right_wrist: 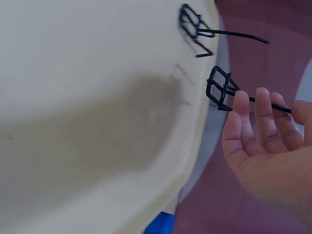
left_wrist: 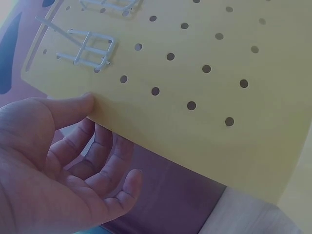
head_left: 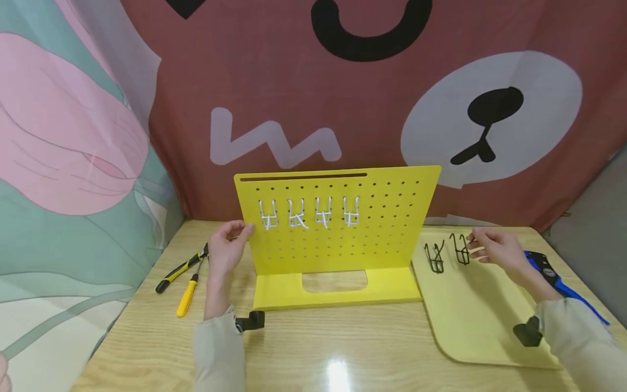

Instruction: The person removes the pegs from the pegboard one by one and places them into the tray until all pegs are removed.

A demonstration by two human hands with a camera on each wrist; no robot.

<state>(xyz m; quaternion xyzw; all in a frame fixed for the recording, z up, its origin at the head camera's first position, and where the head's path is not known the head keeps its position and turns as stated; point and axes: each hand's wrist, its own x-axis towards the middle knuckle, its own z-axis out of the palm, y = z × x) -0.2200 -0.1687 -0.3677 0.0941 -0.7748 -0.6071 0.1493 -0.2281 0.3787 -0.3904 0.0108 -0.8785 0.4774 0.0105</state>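
A yellow pegboard (head_left: 338, 239) stands upright on the table, with several white wire hooks (head_left: 323, 211) in a row on its upper left part. My left hand (head_left: 229, 247) grips the board's left edge; in the left wrist view the thumb (left_wrist: 73, 108) lies on the front face and the fingers are behind the edge. Over the tray's far end, my right hand (head_left: 497, 250) pinches a black wire hook (head_left: 461, 251) by its long prong, raised off the tray in the right wrist view. Another black wire hook (head_left: 435, 258) lies on the tray, left of the held one.
The pale yellow tray (head_left: 482, 321) sits right of the pegboard. A blue-handled tool (head_left: 553, 277) lies at the tray's right side. Pliers (head_left: 181, 269) and a yellow-handled screwdriver (head_left: 187, 296) lie to the left. A printed cloth (head_left: 274, 71) hangs behind the table.
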